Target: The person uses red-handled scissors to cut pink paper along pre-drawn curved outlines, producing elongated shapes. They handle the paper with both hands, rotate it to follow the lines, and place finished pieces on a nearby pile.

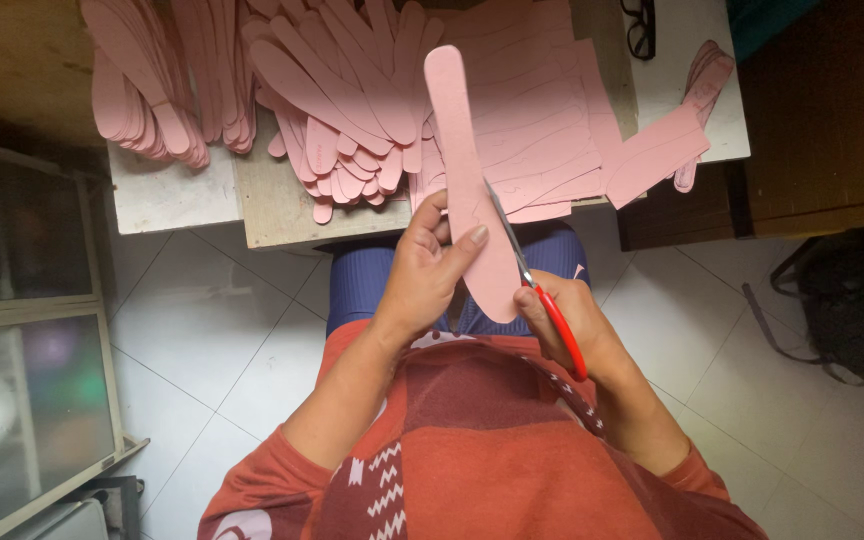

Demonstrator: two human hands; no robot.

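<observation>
At the far left, a glass-fronted cabinet (22, 330) stood on the white tiled floor (202, 350). On the surface (167, 195) above it lay a pile of pink cut-out shapes (152, 90), too many and too overlapped to count, with a second, fanned-out pile (352, 100) just beside it toward the middle.

The left hand (430, 270) came up from the lap with its forearm angled inward, fingers and thumb clamped on the left edge of one long pink strip (467, 190), holding it nearly upright over the blue trousers (372, 280). The strip's rounded top reached up in front of the flat pink sheets (542, 120) lying on the surface.

The right hand (567, 320) was closed around the red handles of one pair of scissors (532, 275), its wrist bent inward; the blades lay against the strip's right edge, pointing up and to the left. Whether the blades were apart could not be told.

Further right, one loose pink offcut (657, 155) hung over the surface's edge, one pair of black glasses (640, 25) lay near the top, and a dark bag (852, 300) sat on the floor.
</observation>
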